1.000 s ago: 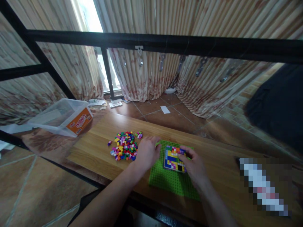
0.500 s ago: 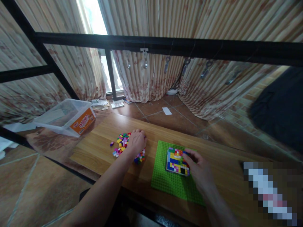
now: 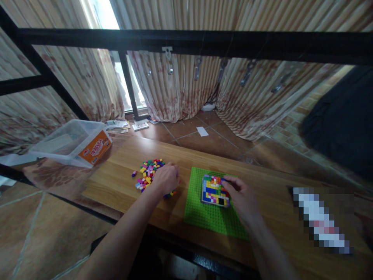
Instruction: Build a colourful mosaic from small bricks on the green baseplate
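A loose pile of small colourful toy bricks [image 3: 149,168] lies on the wooden table. Over the right side of this pile is my left hand [image 3: 166,178], fingers curled downward; what they hold, if anything, is hidden. A green studded baseplate [image 3: 194,212] lies to the right of the pile. On it sits a square block of multicoloured toy bricks [image 3: 215,191], closely covered with small pieces. My right hand [image 3: 243,196] grips the upper right edge of the block between thumb and forefinger. One purple brick [image 3: 134,174] lies apart, left of the pile.
A clear plastic bin [image 3: 70,142] with an orange label stands beyond the table's left end. A pixelated long object [image 3: 322,221] lies on the table [image 3: 116,171] at right. A black metal bar [image 3: 186,41] crosses ahead, before the curtains. Papers [image 3: 202,131] lie on the floor.
The view has shifted a little, moving the scene up and left. My left hand has drawn slightly right and nearer across the pile, fingers more curled. My right hand stays at the block.
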Available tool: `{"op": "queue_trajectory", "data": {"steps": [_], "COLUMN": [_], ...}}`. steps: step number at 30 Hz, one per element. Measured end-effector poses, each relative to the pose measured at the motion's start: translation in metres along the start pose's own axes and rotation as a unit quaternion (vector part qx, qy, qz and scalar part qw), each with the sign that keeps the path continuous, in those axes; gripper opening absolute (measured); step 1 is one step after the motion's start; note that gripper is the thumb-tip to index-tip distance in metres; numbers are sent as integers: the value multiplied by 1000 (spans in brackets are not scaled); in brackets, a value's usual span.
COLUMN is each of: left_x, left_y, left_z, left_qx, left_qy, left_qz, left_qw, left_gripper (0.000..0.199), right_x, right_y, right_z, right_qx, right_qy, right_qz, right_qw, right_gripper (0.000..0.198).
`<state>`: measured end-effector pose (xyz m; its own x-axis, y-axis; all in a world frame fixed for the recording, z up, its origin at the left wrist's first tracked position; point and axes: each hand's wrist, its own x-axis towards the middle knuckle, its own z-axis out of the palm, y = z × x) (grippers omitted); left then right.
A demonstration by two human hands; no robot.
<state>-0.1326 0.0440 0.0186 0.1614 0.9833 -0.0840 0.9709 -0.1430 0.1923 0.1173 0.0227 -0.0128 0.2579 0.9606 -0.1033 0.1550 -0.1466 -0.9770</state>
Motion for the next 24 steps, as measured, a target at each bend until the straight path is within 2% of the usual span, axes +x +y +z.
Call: {"op": "queue_trajectory", "data": {"steps": [4,6,7,9,12,14,16,18,20,24], "left_x": [-1,1,1,1,-3,-8,-13,-15,-16,-14], "left_y": [-3,-4,-3,3,21,35,46,55,60,64], "left_z": [-8,-12,-13,-14,-13,-12,-8,-5,-1,3], "left_qx": [-69,-177,-253,-427,-661,-753,-799,-827,-846,-858], "left_qy": [36,37,24,-14,-75,-128,-170,-188,-191,-188], "left_qz": [8,30,42,49,-1,-33,-51,-59,-62,-71], "left_qw": [997,983,966,903,746,645,575,526,494,473], "left_gripper": [18,15,15,16,21,26,29,27,23,19], "right_x": [1,2,1,-1,-8,-14,-20,-25,-26,-26], "right_y": [0,0,-1,-5,-14,-21,-26,-28,-28,-27], "right_z": [0,-1,-1,0,5,9,13,15,15,13], "right_qx": [-7,-25,-34,-40,-16,-13,-31,-57,-82,-102], "right_qy": [4,20,30,45,29,-1,-35,-65,-82,-85], "right_qz": [-14,-27,-43,-92,-183,-229,-257,-274,-282,-281], "right_qw": [1000,999,998,994,983,973,965,958,952,951], "right_gripper": [37,36,35,33,25,19,16,17,18,15]}}
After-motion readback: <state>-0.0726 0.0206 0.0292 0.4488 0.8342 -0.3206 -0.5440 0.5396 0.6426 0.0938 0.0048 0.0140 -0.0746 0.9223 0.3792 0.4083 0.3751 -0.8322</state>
